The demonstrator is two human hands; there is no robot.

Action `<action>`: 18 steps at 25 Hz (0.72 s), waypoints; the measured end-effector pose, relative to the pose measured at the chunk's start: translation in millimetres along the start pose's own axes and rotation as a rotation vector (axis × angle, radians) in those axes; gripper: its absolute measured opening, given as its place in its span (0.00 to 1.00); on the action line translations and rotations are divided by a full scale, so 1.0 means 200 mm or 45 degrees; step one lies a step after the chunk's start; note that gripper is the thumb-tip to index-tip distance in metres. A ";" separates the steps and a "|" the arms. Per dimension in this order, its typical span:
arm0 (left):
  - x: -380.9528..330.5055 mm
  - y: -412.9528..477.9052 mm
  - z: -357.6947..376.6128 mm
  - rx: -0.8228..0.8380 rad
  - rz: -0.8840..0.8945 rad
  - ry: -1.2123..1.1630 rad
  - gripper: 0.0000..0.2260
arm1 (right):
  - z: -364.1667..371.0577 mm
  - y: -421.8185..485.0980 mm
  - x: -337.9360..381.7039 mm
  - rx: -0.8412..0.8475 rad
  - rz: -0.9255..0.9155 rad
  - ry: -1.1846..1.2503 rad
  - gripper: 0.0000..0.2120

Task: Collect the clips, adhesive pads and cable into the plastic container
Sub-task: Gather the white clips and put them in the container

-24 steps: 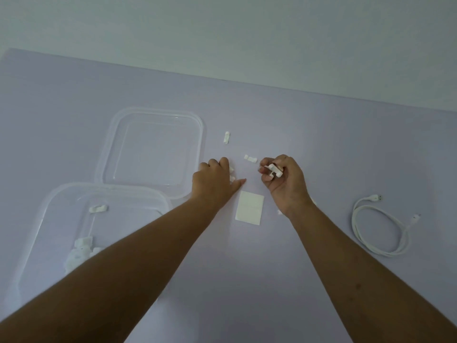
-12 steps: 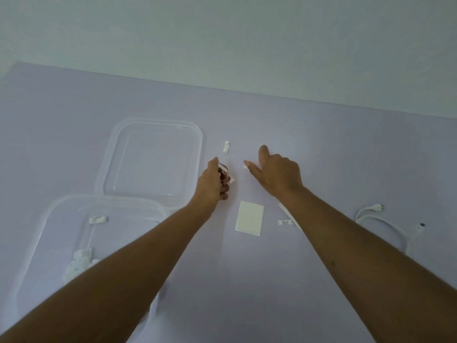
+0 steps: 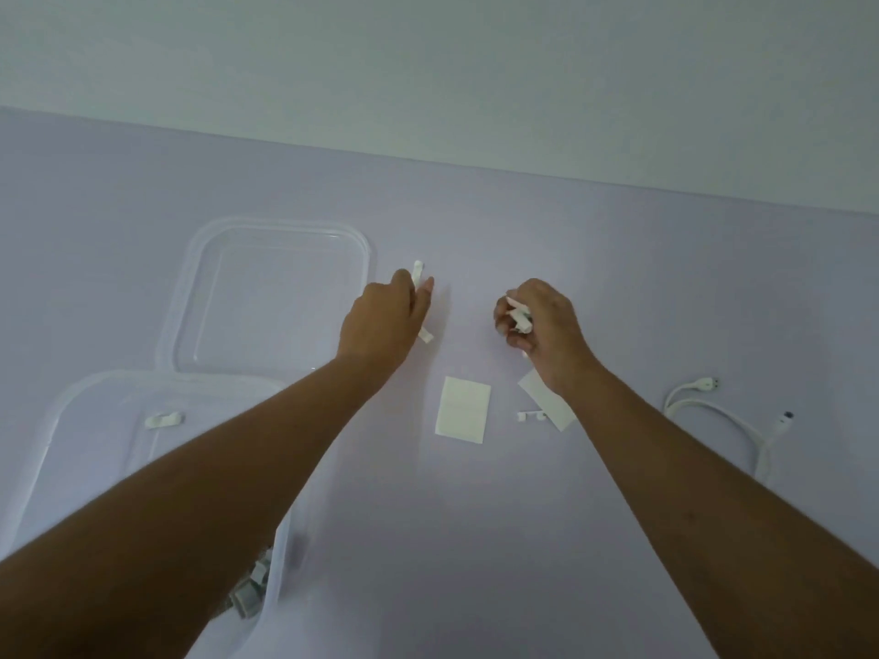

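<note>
My left hand (image 3: 380, 321) reaches forward and pinches a small white clip (image 3: 418, 273) between thumb and forefinger, with another white piece sticking out below its palm. My right hand (image 3: 537, 321) is curled around a bunch of white clips (image 3: 517, 317). A square adhesive pad (image 3: 463, 416) lies between my forearms. A second pad (image 3: 547, 401) is partly hidden under my right wrist, with a small clip (image 3: 530, 415) beside it. The white cable (image 3: 723, 411) is coiled at the right. The clear plastic container (image 3: 45, 463) at the lower left holds a clip (image 3: 164, 420) and more pieces (image 3: 249, 594).
The container's clear lid (image 3: 271, 297) lies flat just beyond the container, left of my left hand. Everything rests on a pale lilac table (image 3: 475, 539) that ends at a white wall.
My left hand has moved forward to the far clip and closed its fingers on it. My right hand has taken up the clip it was reaching for and curled shut around its clips.
</note>
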State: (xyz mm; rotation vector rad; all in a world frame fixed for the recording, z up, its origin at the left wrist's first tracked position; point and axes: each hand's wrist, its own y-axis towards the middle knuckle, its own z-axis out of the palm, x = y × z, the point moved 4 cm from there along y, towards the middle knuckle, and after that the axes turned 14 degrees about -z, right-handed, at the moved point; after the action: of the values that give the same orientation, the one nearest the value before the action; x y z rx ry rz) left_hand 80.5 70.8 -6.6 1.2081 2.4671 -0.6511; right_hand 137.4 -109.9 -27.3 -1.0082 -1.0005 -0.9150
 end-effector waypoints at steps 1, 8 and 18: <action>-0.02 0.00 0.02 -0.028 0.060 0.250 0.20 | -0.04 -0.04 0.02 -0.089 0.055 0.246 0.11; -0.02 -0.06 0.19 -0.066 0.152 0.815 0.16 | -0.26 -0.34 0.01 -0.124 -0.319 -1.016 0.18; -0.02 0.00 0.13 0.290 -0.068 0.080 0.10 | -0.14 -0.50 -0.14 0.546 -1.092 -2.358 0.11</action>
State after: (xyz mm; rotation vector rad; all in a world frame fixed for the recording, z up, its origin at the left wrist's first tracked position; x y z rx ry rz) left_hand 84.4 54.5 -26.2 1.2639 2.5384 -0.9443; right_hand 43.7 -160.4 -36.0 -0.8562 -3.1670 -0.0629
